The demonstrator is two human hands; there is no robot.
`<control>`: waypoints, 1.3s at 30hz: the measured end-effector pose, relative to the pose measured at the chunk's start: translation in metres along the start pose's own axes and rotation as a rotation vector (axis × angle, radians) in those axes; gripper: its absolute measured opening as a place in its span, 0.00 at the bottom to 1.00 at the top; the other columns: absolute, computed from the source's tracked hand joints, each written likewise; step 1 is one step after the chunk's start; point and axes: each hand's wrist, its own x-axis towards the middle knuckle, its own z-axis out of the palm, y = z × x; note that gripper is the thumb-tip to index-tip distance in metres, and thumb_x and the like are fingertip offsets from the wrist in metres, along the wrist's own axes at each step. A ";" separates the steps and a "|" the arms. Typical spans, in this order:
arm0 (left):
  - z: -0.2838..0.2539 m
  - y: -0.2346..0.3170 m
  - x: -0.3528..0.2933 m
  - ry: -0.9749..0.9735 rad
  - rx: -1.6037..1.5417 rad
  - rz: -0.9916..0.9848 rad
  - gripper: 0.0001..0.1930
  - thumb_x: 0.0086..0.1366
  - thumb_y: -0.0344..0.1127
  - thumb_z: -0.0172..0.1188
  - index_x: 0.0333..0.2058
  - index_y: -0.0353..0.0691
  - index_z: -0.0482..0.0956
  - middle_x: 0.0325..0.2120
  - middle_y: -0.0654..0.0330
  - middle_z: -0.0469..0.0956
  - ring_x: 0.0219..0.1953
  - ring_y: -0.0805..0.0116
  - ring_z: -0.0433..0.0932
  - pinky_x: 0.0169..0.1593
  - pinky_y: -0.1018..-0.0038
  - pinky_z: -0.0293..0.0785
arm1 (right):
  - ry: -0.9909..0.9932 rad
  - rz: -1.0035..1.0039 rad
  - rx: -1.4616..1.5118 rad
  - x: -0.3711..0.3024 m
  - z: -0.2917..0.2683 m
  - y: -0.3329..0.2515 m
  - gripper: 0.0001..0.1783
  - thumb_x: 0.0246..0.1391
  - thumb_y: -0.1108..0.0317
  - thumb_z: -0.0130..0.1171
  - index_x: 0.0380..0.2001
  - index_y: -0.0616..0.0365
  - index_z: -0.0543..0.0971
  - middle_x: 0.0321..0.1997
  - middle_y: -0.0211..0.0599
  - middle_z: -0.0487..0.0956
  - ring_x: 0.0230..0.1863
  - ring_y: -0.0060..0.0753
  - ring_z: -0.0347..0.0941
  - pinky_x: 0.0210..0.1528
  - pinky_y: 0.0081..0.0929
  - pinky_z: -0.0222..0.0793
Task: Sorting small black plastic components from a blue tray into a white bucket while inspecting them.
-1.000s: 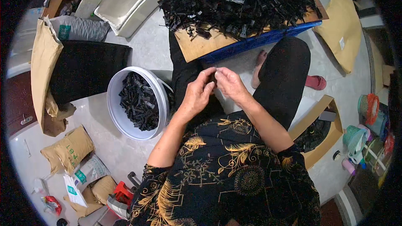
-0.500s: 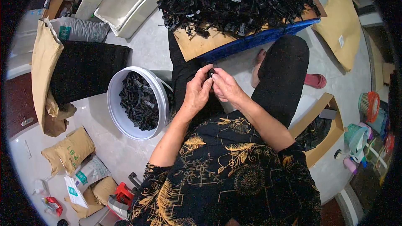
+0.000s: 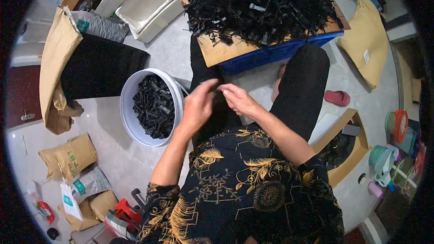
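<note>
Pile: a heap of small black parts (image 3: 266, 7), with a few paler ones mixed in, was spread over the upper centre of the frame.
Bucket: more such pieces (image 3: 155, 108) were gathered inside a white bucket (image 3: 127, 114), tilted in view, left of centre.
Left hand: the left hand (image 3: 199, 106) was held near the centre, just right of the bucket, its blurred fingers reaching toward the other hand; whether anything was pinched cannot be told.
Right hand: the right hand (image 3: 239, 101) was held just beside it, fingers curled and thumb brought close to the forefinger; whether a part was gripped cannot be told.
Board: the pile was borne by a wooden board (image 3: 211, 50), above a blue box (image 3: 266, 58).
Legs: black trousers (image 3: 302, 81) were seen below the board, with a red sandal (image 3: 337, 98) to their right.
Right side: an open carton (image 3: 342, 171) was set at lower right, and a tan sack (image 3: 365, 40) was laid at upper right.
Left side: a white foam box (image 3: 156, 27) was placed at upper left; brown bags (image 3: 68, 156) were grouped at lower left.
</note>
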 end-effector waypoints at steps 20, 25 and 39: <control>-0.030 -0.135 0.151 0.415 -0.251 -0.484 0.18 0.55 0.36 0.56 0.44 0.37 0.71 0.34 0.54 0.76 0.34 0.68 0.74 0.38 0.73 0.71 | 0.183 0.043 0.160 -0.002 -0.022 -0.006 0.10 0.60 0.59 0.43 0.37 0.53 0.68 0.12 0.15 0.53 0.11 0.08 0.44 0.10 0.11 0.37; -0.021 -0.141 0.208 0.345 0.032 -0.343 0.21 0.52 0.35 0.58 0.46 0.38 0.71 0.31 0.55 0.76 0.33 0.67 0.74 0.37 0.74 0.70 | 0.189 0.071 0.144 0.003 -0.022 -0.006 0.10 0.60 0.59 0.44 0.37 0.51 0.68 0.13 0.16 0.54 0.11 0.08 0.45 0.11 0.11 0.39; -0.014 -0.155 0.247 0.228 0.030 -0.378 0.17 0.49 0.40 0.63 0.36 0.37 0.75 0.27 0.56 0.77 0.29 0.65 0.76 0.35 0.71 0.70 | 0.167 0.026 0.149 0.012 -0.021 -0.003 0.08 0.61 0.61 0.43 0.34 0.51 0.68 0.15 0.14 0.54 0.12 0.08 0.45 0.12 0.11 0.39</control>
